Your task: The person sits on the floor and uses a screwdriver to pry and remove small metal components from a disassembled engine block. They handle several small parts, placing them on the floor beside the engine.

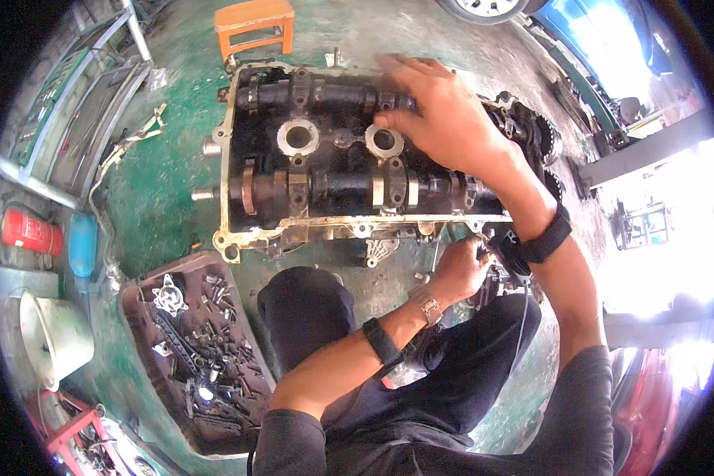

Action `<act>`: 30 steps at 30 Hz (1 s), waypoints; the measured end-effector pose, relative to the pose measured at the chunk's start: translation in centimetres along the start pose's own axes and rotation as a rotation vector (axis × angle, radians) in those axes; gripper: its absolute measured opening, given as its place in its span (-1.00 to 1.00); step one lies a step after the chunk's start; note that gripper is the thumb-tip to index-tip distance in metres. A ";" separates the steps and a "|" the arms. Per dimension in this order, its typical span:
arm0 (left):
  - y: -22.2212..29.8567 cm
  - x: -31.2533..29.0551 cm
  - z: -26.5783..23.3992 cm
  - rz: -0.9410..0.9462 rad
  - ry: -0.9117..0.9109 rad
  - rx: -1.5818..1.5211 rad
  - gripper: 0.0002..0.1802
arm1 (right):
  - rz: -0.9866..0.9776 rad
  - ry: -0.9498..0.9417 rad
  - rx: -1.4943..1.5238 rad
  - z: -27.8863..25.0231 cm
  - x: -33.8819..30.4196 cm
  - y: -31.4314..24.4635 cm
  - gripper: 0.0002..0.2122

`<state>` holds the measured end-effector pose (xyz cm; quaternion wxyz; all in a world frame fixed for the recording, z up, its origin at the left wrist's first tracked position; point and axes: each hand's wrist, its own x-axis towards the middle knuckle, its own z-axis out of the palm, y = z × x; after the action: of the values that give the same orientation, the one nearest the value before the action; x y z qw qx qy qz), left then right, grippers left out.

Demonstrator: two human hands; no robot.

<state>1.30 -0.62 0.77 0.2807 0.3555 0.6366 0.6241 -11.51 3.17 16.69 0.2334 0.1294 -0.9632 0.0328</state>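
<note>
The green floor (166, 190) is carrying everything here, and the cylinder head (349, 159) is lying on it in front of the person's knees, its two dark camshafts running side by side across the open top with two round plug wells between them. Left of and nearer than the head, a brown tray (194, 357) is sitting on the floor, holding a heap of bolts, a chain and a small sprocket. Beyond the head, an orange stool (254, 24) is standing well apart from it. Far left of the head, a white bucket (51, 337) is lying tilted, with a red canister (30, 232) and a blue bottle (82, 244) just above it in the view. At the head's right end, toothed cam gears (541, 141) are showing beside the person's forearm. The right hand (440, 111) is spreading flat over the far camshaft near the right plug well, fingers apart and pressing on the metal, gripping nothing that can be seen. The left hand (462, 266) is curling closed against the near right edge of the head, low by the gasket face; whether it is clamping a tool or a part there cannot be told. Both wrists are wearing dark bands.
</note>
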 end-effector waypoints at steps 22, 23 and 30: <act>0.1 -0.8 -1.7 0.131 -0.223 -0.264 -0.36 | -0.147 -0.190 0.303 0.6 -0.6 -8.3 -0.53; 0.2 -0.8 -1.7 0.138 -0.209 -0.318 -0.36 | -0.147 -0.190 0.300 0.7 -0.5 -8.3 -0.53; -1.2 -0.7 -0.5 0.169 -0.196 -0.385 -0.32 | -0.145 -0.193 0.265 0.7 -0.7 -8.5 -0.53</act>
<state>1.22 -1.42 -0.47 0.3507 0.4063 0.4434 0.7179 -8.93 -4.99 15.74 0.1227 0.2304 -0.9565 0.1299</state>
